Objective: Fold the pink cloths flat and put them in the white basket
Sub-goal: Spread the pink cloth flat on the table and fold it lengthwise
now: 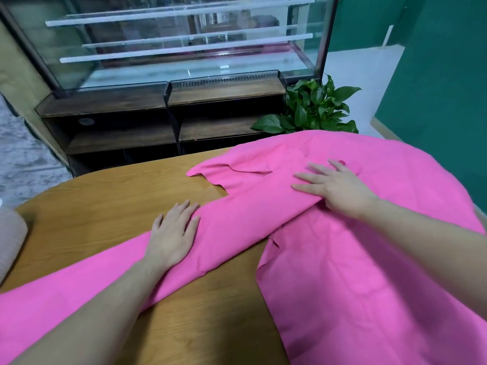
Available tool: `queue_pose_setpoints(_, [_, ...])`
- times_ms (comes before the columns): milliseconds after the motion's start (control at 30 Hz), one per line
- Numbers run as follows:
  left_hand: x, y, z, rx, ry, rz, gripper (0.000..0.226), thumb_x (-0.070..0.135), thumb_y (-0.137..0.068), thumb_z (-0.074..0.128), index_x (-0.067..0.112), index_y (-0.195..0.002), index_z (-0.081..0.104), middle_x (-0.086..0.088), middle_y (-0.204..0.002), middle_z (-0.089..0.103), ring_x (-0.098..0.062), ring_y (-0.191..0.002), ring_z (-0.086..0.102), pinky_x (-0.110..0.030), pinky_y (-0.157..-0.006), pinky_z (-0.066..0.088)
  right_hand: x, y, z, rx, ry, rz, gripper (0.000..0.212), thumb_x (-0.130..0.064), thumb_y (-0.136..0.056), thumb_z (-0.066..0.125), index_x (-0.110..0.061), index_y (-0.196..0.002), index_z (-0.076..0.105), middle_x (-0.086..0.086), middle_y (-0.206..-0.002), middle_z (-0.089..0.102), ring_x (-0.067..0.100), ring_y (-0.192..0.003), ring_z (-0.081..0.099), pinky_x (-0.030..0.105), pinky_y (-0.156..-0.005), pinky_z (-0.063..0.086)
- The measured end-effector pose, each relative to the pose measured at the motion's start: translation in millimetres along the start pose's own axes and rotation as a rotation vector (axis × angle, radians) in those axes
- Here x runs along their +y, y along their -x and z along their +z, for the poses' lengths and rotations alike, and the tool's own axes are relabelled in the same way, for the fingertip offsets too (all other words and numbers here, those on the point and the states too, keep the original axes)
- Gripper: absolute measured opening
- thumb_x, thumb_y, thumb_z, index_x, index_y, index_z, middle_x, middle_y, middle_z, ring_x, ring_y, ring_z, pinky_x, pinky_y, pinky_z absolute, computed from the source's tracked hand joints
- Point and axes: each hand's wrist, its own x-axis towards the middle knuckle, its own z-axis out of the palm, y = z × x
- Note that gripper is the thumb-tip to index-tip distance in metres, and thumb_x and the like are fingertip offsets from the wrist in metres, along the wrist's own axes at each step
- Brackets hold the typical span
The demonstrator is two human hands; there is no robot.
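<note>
Flat, both hands (pixel 172 233) (pixel 334 188) press pink cloth (pixel 342 272) on table (pixel 92 206).

Pink cloth (pixel 342 259) cut off at right and bottom edges, table's (pixel 105 201) right side beneath it hidden

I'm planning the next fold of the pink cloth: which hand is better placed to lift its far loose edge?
The right hand. It lies flat on the cloth near the far edge. The left hand presses the nearer strip by the bare table, farther away.
</note>
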Motion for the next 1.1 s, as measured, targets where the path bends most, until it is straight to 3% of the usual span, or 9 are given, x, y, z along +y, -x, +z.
queue_pose_setpoints(133, [-3.6,-1.8,-3.3,-0.047,-0.062,-0.060,0.056,0.059,-0.100,0.020,0.039,-0.152,0.029,0.009,-0.164,0.017,-0.013,-0.152,0.004,-0.053,-0.121,0.000,13.1,-7.3,-2.4,0.080,0.142,0.004,0.084,0.002,-0.057,0.068,-0.033,-0.133,0.062,-0.003,-0.143,0.055,0.036,-0.137,0.045,0.070,-0.106,0.027])
queue_pose_setpoints(300, [-6.4,-0.4,0.8,-0.047,-0.154,-0.046,0.071,0.069,-0.091,0.010,0.038,-0.151,0.030,0.008,-0.163,0.021,-0.014,-0.152,0.007,-0.054,-0.122,0.004,-4.9,-11.3,29.9,-0.168,-0.047,0.315,0.083,-0.009,-0.089,0.046,-0.049,-0.153,0.010,-0.013,-0.165,0.010,0.021,-0.153,0.001,0.071,-0.113,0.003])
queue_pose_setpoints(433, [-9.9,-0.4,-1.0,-0.027,-0.139,-0.049,0.083,0.071,-0.083,0.006,0.032,-0.150,0.034,0.008,-0.160,0.028,-0.013,-0.150,0.015,-0.053,-0.122,0.009,-9.1,-18.9,25.8,-0.197,-0.139,0.419,0.089,-0.012,-0.087,0.047,-0.048,-0.154,0.000,-0.011,-0.165,-0.004,0.023,-0.152,-0.008,0.073,-0.110,-0.001])
queue_pose_setpoints(533, [-7.0,1.5,-4.2,0.031,-0.112,0.007,0.074,0.066,-0.088,0.012,0.031,-0.149,0.036,0.009,-0.160,0.026,-0.012,-0.151,0.011,-0.057,-0.121,0.001,-18.2,-17.4,15.4,-0.167,-0.202,0.314,0.090,-0.015,-0.079,0.050,-0.040,-0.156,0.011,-0.005,-0.166,0.006,0.018,-0.153,-0.004,0.062,-0.116,-0.007])
queue_pose_setpoints(633, [14.6,7.9,-8.4,0.088,-0.098,0.194,0.061,0.061,-0.095,0.023,0.035,-0.149,0.036,0.015,-0.162,0.018,-0.008,-0.152,0.001,-0.051,-0.120,-0.007,-40.6,-14.2,2.6,-0.046,-0.373,0.028,0.084,-0.020,-0.071,0.038,-0.034,-0.153,0.031,-0.010,-0.161,0.024,0.011,-0.152,0.007,0.040,-0.123,-0.007])
queue_pose_setpoints(800, [47.8,33.8,9.0,-0.151,-0.199,0.469,0.063,0.062,-0.097,0.002,0.042,-0.156,0.011,0.019,-0.162,0.001,-0.007,-0.150,-0.010,-0.052,-0.123,0.001,-98.4,-30.4,1.6,-0.017,-0.414,-0.023,0.053,-0.042,-0.100,0.023,-0.044,-0.153,0.024,-0.016,-0.163,0.016,0.011,-0.152,0.003,0.042,-0.123,-0.004])
queue_pose_setpoints(933, [44.5,40.7,11.1,-0.248,-0.239,0.416,0.073,0.065,-0.084,-0.024,0.047,-0.153,-0.009,0.019,-0.161,-0.015,-0.010,-0.149,-0.019,-0.054,-0.121,-0.007,-107.6,-33.2,10.3,-0.188,-0.380,0.054,0.058,-0.059,-0.095,0.002,-0.051,-0.153,0.009,-0.020,-0.163,0.002,0.010,-0.152,-0.006,0.050,-0.122,-0.007])
queue_pose_setpoints(1033, [42.2,43.9,5.2,-0.289,-0.244,0.290,0.078,0.064,-0.075,-0.031,0.053,-0.150,-0.012,0.014,-0.158,-0.024,-0.018,-0.149,-0.023,-0.055,-0.119,-0.014,-100.3,-32.7,17.8,-0.197,-0.467,0.143,0.050,-0.052,-0.103,0.015,-0.048,-0.153,0.013,-0.020,-0.163,0.005,0.009,-0.151,-0.004,0.047,-0.122,-0.007])
queue_pose_setpoints(1100, [38.4,43.1,2.2,-0.296,-0.233,0.227,0.082,0.067,-0.074,-0.031,0.054,-0.151,-0.006,0.013,-0.159,-0.022,-0.020,-0.150,-0.021,-0.055,-0.119,-0.014,-100.9,-29.5,20.5,-0.056,-0.624,0.198,0.045,-0.041,-0.105,0.032,-0.039,-0.150,0.035,-0.015,-0.159,0.028,0.012,-0.150,0.016,0.045,-0.123,0.006])
